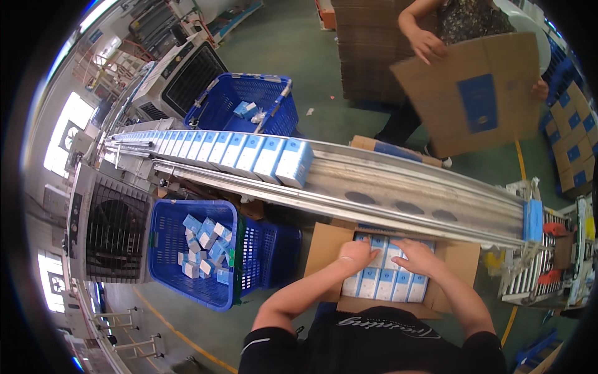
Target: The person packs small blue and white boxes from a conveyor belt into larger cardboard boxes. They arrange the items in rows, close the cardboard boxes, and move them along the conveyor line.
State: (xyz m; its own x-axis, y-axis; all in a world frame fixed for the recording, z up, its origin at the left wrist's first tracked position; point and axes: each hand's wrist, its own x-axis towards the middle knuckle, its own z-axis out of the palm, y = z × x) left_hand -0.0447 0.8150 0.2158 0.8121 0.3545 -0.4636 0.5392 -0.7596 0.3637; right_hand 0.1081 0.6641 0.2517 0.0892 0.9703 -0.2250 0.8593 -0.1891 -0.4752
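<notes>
An open cardboard carton (451, 268) stands in front of me below the conveyor, with rows of blue-and-white small boxes (386, 283) upright inside it. My left hand (357, 253) is closed at the left part of the far row, thumb toward the middle, its other fingers mostly hidden. Over the right part of that row is my right hand (416, 257), thumb on the near side and fingers on the far side of the boxes. Both hands appear to grip this row; the fingertips are partly hidden.
A metal conveyor (386, 181) crosses beyond the carton, carrying a line of small boxes (293, 163). Blue baskets (235, 249) stand at left, one holding loose boxes. Across the conveyor, a person holds a flat cardboard carton (430, 106). A roller table (529, 274) adjoins at right.
</notes>
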